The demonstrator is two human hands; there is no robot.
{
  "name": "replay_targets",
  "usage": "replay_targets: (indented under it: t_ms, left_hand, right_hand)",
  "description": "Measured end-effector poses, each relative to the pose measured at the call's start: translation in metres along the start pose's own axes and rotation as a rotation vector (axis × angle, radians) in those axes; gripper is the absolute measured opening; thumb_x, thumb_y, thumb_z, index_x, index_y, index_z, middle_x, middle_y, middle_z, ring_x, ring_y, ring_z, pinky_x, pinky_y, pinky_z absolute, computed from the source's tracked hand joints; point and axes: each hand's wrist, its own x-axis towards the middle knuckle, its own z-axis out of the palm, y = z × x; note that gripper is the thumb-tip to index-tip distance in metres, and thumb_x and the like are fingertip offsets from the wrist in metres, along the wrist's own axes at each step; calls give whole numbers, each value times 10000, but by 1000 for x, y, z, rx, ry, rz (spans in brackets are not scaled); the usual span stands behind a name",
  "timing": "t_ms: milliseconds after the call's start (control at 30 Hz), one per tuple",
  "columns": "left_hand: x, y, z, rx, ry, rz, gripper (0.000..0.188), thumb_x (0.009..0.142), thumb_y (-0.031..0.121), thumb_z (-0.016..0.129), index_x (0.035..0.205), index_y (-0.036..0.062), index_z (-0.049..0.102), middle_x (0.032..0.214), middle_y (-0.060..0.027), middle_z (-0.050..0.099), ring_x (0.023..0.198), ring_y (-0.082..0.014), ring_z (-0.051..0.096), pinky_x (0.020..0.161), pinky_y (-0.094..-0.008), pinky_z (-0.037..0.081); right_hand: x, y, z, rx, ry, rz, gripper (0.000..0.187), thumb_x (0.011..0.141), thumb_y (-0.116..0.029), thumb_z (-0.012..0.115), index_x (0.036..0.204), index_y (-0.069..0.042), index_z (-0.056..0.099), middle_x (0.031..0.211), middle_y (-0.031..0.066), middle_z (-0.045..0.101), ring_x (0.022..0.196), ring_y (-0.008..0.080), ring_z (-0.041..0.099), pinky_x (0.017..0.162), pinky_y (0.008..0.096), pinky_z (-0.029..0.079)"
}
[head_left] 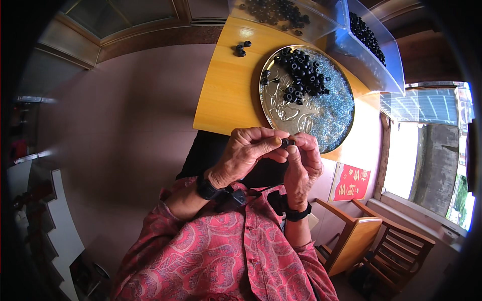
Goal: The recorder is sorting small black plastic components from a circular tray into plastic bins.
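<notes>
Head view: both hands meet just below the near edge of the surface. The left hand and right hand are pressed close, fingertips pinching one small black ring between them. Looks light, stiff and rubbery, probably easy to drop, so a thumb-and-forefinger pinch on its outer edge seems the way to hold it. Just beyond the hands sits a round metal tray with a ring pile and tiny blue beads. Clear bins are further off.
</notes>
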Motion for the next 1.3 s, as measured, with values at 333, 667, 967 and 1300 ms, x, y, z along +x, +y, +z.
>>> replay_targets:
  t_ms: [333, 667, 967, 1300]
  left_hand:
    - [2, -8, -7, -93, -42, -13, 213, 923, 99, 622, 1111, 1, 643, 919, -112, 688, 764, -175, 689, 700, -294, 599]
    - [3, -10, -10, -4, -3, -21, 223, 918, 140, 643, 1091, 1, 661, 863, -65, 672, 703, -137, 669, 654, -268, 587]
    - [-3, 0, -2, 388, 122, 131, 220, 925, 120, 639, 1064, -47, 667, 863, -74, 703, 733, -112, 682, 677, -225, 568]
    - [-1, -3, -5, 538, 133, 74, 270, 906, 120, 669, 1112, -52, 638, 942, -90, 694, 846, -103, 650, 760, -227, 546]
  right_hand:
    - [2, 1, -6, -72, -80, -12, 155, 844, 51, 667, 992, 15, 635, 1011, 85, 570, 927, 156, 547, 827, 269, 448]
    - [0, 4, -6, -77, -53, 27, 152, 836, 71, 664, 978, 21, 647, 990, 79, 584, 919, 153, 550, 807, 267, 450]
    - [8, -9, -2, -556, -174, -167, 195, 785, 42, 707, 964, -9, 647, 919, 95, 609, 786, 184, 605, 675, 279, 483]
    - [-3, -8, 15, -753, -148, -260, 235, 786, 77, 665, 991, -12, 591, 926, 137, 592, 748, 261, 637, 588, 325, 527]
